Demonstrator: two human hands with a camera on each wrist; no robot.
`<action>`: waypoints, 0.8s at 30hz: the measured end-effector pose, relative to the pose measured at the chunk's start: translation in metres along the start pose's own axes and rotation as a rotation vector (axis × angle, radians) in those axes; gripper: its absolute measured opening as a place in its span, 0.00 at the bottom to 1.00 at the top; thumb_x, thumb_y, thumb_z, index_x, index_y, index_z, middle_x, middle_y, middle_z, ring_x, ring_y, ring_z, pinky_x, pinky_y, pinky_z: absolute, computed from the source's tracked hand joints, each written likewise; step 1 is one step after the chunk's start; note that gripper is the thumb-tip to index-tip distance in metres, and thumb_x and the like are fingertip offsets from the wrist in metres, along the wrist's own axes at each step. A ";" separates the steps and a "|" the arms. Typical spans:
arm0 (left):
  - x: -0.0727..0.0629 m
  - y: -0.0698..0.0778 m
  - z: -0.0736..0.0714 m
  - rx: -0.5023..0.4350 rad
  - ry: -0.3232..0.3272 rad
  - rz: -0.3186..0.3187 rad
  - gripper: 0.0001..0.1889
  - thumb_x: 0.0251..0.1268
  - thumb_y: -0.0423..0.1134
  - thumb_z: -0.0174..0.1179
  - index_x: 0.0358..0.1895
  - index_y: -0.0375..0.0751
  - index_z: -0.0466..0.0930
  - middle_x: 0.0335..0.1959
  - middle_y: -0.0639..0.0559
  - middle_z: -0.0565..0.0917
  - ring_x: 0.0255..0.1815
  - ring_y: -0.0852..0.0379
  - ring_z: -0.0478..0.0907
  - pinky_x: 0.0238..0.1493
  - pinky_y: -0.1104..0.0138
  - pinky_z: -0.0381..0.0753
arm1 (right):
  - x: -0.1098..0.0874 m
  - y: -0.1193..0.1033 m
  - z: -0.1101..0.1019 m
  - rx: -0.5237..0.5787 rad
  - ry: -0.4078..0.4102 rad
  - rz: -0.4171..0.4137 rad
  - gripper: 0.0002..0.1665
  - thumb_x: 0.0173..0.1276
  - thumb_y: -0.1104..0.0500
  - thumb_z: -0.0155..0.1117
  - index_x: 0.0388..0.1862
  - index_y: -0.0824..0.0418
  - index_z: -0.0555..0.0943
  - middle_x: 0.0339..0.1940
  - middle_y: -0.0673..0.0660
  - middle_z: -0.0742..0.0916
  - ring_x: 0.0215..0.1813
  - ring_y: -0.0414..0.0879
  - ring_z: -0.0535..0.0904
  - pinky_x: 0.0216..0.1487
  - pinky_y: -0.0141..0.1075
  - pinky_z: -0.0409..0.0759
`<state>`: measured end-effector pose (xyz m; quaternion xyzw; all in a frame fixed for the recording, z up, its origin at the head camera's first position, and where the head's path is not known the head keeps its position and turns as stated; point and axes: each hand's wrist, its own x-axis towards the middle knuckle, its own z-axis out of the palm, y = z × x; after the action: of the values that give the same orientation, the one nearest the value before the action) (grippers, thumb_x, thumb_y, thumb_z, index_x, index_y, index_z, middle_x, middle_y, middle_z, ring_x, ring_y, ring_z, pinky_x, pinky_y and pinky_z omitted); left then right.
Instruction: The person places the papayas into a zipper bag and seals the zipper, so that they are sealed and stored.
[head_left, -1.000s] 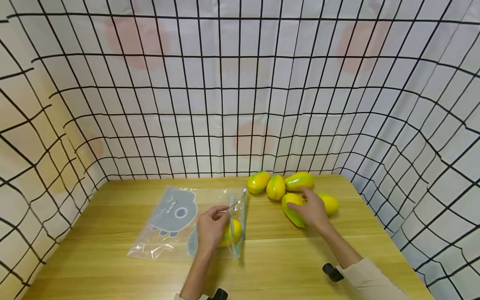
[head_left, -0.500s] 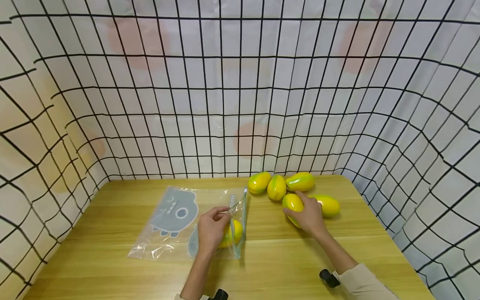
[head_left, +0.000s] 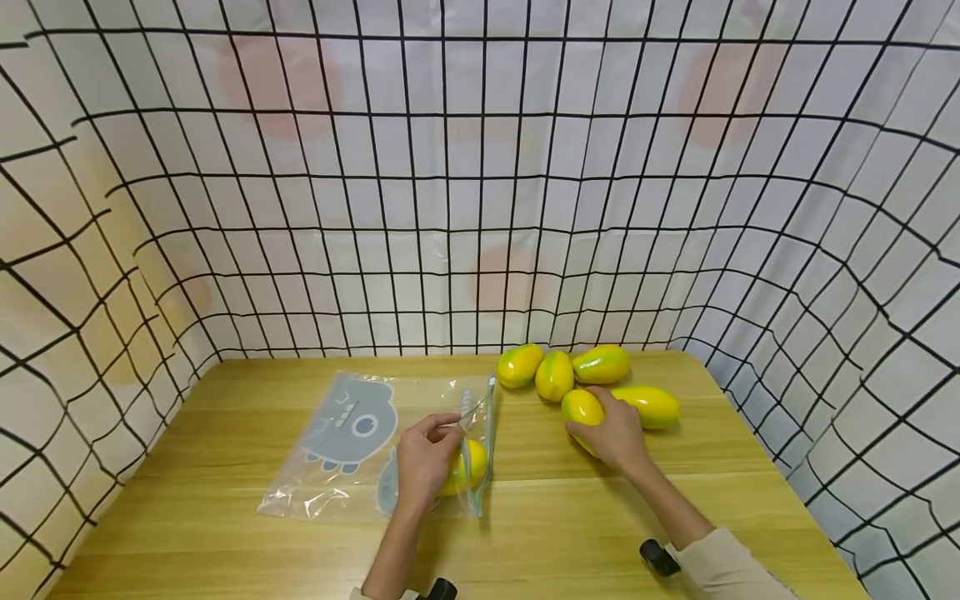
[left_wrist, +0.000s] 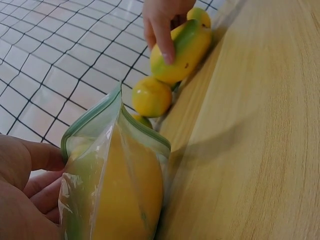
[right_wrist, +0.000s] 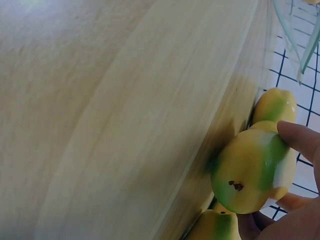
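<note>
My right hand (head_left: 621, 432) grips a yellow-green mango (head_left: 582, 407), thumb on one side and fingers on the other; the right wrist view shows the held mango (right_wrist: 245, 165) with its dark stem end towards the camera. To the left, my left hand (head_left: 424, 460) pinches the upper layer of a clear zip bag (head_left: 315, 487) near its green zip edge. That edge gapes in the left wrist view, where one mango (left_wrist: 132, 195) lies inside the bag. The bag carries a grey cartoon print, and my left hand covers part of the mango within.
Behind the held mango lie several more: a mango (head_left: 520, 366) at the left, a mango (head_left: 555, 375) beside it, and a mango (head_left: 602, 364) at the back. Another mango (head_left: 655, 407) lies right of my right hand. Black grid netting (head_left: 480, 250) rises behind the wooden table (head_left: 540, 533).
My right hand has closed its fingers round the mango, which has tilted and shifted slightly left. The mango to its right has turned a little. My left hand and the bag stay nearly still.
</note>
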<state>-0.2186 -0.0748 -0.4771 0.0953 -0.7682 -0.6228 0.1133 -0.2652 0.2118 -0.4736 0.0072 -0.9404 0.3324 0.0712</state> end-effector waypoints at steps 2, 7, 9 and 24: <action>0.000 0.000 0.000 0.001 -0.001 -0.001 0.09 0.62 0.35 0.68 0.44 0.41 0.90 0.31 0.49 0.90 0.31 0.58 0.81 0.33 0.70 0.78 | 0.000 0.000 -0.001 0.003 0.009 -0.008 0.43 0.60 0.50 0.74 0.72 0.64 0.71 0.64 0.73 0.79 0.64 0.70 0.73 0.64 0.62 0.68; 0.000 0.000 0.001 0.001 0.004 -0.001 0.09 0.62 0.35 0.68 0.44 0.41 0.90 0.31 0.48 0.90 0.30 0.58 0.81 0.32 0.70 0.77 | -0.002 -0.001 -0.002 0.017 0.001 -0.014 0.44 0.60 0.51 0.74 0.72 0.64 0.70 0.66 0.72 0.78 0.65 0.69 0.73 0.64 0.62 0.69; 0.000 0.000 0.001 -0.001 0.006 -0.003 0.09 0.62 0.35 0.68 0.44 0.41 0.90 0.31 0.48 0.90 0.30 0.58 0.81 0.33 0.70 0.78 | -0.003 -0.003 -0.003 0.028 -0.003 -0.012 0.44 0.60 0.50 0.75 0.72 0.64 0.70 0.66 0.71 0.78 0.66 0.68 0.74 0.64 0.61 0.70; 0.000 -0.001 0.001 0.004 0.024 0.013 0.08 0.61 0.34 0.68 0.43 0.40 0.91 0.31 0.47 0.90 0.30 0.59 0.82 0.33 0.71 0.77 | -0.005 -0.015 -0.001 0.082 0.004 0.002 0.47 0.59 0.49 0.75 0.76 0.57 0.67 0.68 0.67 0.79 0.66 0.64 0.76 0.64 0.59 0.72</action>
<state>-0.2186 -0.0736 -0.4787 0.0982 -0.7686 -0.6194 0.1263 -0.2592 0.2008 -0.4638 0.0084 -0.9259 0.3707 0.0725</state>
